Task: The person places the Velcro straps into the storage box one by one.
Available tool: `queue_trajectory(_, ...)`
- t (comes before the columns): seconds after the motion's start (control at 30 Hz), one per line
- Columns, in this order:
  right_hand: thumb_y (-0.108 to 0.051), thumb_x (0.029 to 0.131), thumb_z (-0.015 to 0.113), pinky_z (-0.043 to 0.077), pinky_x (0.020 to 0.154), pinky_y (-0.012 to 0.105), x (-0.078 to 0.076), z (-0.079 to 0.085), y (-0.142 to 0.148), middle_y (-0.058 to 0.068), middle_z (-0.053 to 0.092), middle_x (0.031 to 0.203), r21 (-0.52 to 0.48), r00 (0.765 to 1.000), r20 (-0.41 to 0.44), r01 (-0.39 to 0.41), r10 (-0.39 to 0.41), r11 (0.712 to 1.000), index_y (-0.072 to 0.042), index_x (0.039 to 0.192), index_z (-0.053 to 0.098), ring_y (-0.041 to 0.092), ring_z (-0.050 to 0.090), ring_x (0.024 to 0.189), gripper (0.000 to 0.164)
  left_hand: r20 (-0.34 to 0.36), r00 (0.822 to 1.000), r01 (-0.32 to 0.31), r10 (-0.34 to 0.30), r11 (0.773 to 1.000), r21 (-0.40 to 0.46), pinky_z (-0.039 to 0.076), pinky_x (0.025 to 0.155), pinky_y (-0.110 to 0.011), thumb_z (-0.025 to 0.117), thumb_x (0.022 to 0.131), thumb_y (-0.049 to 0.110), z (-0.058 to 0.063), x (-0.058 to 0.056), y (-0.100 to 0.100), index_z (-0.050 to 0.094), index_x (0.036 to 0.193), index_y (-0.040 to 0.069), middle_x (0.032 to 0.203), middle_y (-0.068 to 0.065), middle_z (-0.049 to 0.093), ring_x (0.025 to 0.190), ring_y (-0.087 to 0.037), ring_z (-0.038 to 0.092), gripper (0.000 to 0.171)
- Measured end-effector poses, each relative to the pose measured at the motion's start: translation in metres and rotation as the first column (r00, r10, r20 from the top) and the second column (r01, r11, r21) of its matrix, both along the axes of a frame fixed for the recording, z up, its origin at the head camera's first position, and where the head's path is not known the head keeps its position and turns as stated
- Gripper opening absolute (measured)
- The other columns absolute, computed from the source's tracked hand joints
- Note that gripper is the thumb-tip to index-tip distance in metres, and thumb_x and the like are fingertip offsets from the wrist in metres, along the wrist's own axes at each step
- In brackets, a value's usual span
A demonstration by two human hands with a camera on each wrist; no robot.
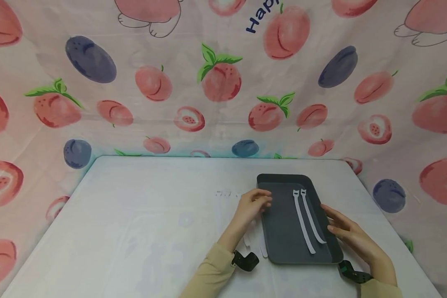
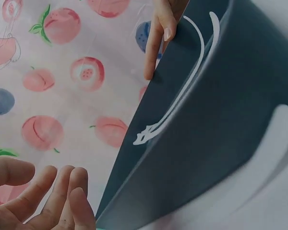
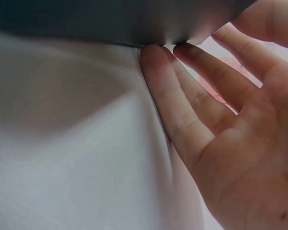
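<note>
A dark grey rectangular tray [image 1: 283,231] lies on the white table, with two long white cable ties [image 1: 303,225] side by side in it, their slotted heads at the far end. Beside the tray's left rim is my left hand [image 1: 251,205], fingers loosely bent and holding nothing; the left wrist view shows the bare fingers [image 2: 62,196] apart from the tray. My right hand [image 1: 352,236] is at the right rim, fairly straight fingers [image 3: 165,91] touching the tray's outer side. More white ties [image 1: 263,248] lie on the table left of the tray, partly hidden by my left arm.
The white table [image 1: 134,215] extends far to the left of the tray. Behind it and along its sides hangs a pink cloth [image 1: 193,87] printed with fruit. Black wrist cameras [image 1: 246,261] sit on both wrists, the right one close to the tray's near corner.
</note>
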State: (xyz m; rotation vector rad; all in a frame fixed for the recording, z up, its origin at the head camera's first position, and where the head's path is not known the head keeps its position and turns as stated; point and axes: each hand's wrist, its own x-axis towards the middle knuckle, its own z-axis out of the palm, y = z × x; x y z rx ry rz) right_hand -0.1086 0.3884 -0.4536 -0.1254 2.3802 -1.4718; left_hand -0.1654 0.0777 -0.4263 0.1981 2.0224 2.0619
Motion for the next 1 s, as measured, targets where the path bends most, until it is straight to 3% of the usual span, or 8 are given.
queue_trajectory(0.1, -0.025, 0.094, 0.047, 0.038, 0.100, 0.044, -0.001, -0.001, 0.001, 0.016, 0.013, 0.153, 0.008, 1.000, 0.006, 0.007, -0.007, 1.000, -0.027, 0.146, 0.018, -0.028, 0.029, 0.108, 0.060, 0.002, 1.000, -0.018, 0.018, 1.000, 0.007, 0.051, 0.078, -0.038, 0.054, 0.089, 0.019, 0.001, 0.002, -0.005, 0.065, 0.104, 0.011, 0.103, -0.017, 0.068, 0.084, -0.020, 0.066, 0.020)
queue_trajectory(0.2, -0.025, 0.094, 0.047, 0.030, 0.100, 0.060, -0.002, 0.000, 0.001, 0.018, 0.012, 0.152, 0.000, 1.000, 0.007, 0.002, -0.002, 1.000, -0.027, 0.146, 0.017, -0.028, 0.028, 0.107, 0.060, -0.001, 0.999, -0.034, 0.034, 0.999, 0.012, 0.051, 0.080, -0.041, 0.053, 0.089, 0.019, 0.002, 0.002, -0.010, 0.065, 0.105, 0.009, 0.103, -0.016, 0.067, 0.089, -0.027, 0.065, 0.021)
queue_trajectory(0.27, -0.025, 0.094, 0.047, 0.028, 0.100, 0.062, -0.002, 0.001, 0.000, 0.019, 0.011, 0.152, -0.007, 1.000, 0.015, 0.004, -0.004, 1.000, -0.027, 0.146, 0.017, -0.028, 0.028, 0.107, 0.060, -0.001, 0.999, -0.043, 0.043, 0.999, 0.021, 0.051, 0.081, -0.042, 0.053, 0.089, 0.017, 0.001, 0.001, -0.015, 0.064, 0.105, 0.010, 0.103, -0.016, 0.067, 0.091, -0.028, 0.065, 0.021)
queue_trajectory(0.4, -0.027, 0.094, 0.048, 0.024, 0.100, 0.066, -0.001, 0.001, 0.000, 0.020, 0.009, 0.153, -0.006, 0.999, 0.030, 0.011, -0.011, 1.000, -0.027, 0.146, 0.017, -0.030, 0.026, 0.105, 0.061, 0.006, 0.997, -0.081, 0.081, 0.997, 0.018, 0.052, 0.080, -0.039, 0.052, 0.089, 0.016, -0.002, -0.002, -0.024, 0.064, 0.106, 0.008, 0.103, -0.016, 0.067, 0.089, -0.024, 0.066, 0.022)
queue_trajectory(0.63, -0.028, 0.093, 0.048, 0.024, 0.100, 0.066, 0.000, 0.001, -0.001, 0.019, 0.010, 0.153, 0.007, 0.999, 0.043, 0.020, -0.021, 1.000, -0.029, 0.146, 0.017, -0.030, 0.027, 0.103, 0.061, 0.005, 0.990, -0.143, 0.143, 0.990, 0.004, 0.053, 0.077, -0.033, 0.052, 0.089, 0.015, -0.007, -0.008, -0.040, 0.062, 0.108, 0.003, 0.099, -0.016, 0.067, 0.087, -0.024, 0.067, 0.025)
queue_trajectory(0.83, -0.027, 0.094, 0.047, 0.020, 0.098, 0.069, 0.000, 0.000, -0.001, 0.019, 0.009, 0.153, -0.010, 0.999, 0.035, 0.008, -0.008, 1.000, -0.029, 0.146, 0.017, -0.030, 0.027, 0.104, 0.061, 0.018, 0.982, -0.189, 0.189, 0.982, -0.018, 0.052, 0.073, -0.028, 0.051, 0.090, 0.015, -0.009, -0.014, -0.054, 0.063, 0.108, 0.006, 0.100, -0.016, 0.068, 0.087, -0.023, 0.067, 0.024)
queue_trajectory(1.0, -0.027, 0.094, 0.047, 0.019, 0.099, 0.070, 0.000, -0.001, 0.000, 0.018, 0.010, 0.153, -0.010, 0.999, 0.034, 0.008, -0.007, 1.000, -0.029, 0.146, 0.016, -0.030, 0.026, 0.105, 0.061, 0.038, 0.979, -0.201, 0.201, 0.980, 0.006, 0.052, 0.079, -0.037, 0.051, 0.090, 0.015, -0.006, -0.017, -0.066, 0.061, 0.110, 0.003, 0.103, -0.021, 0.066, 0.092, -0.031, 0.066, 0.025)
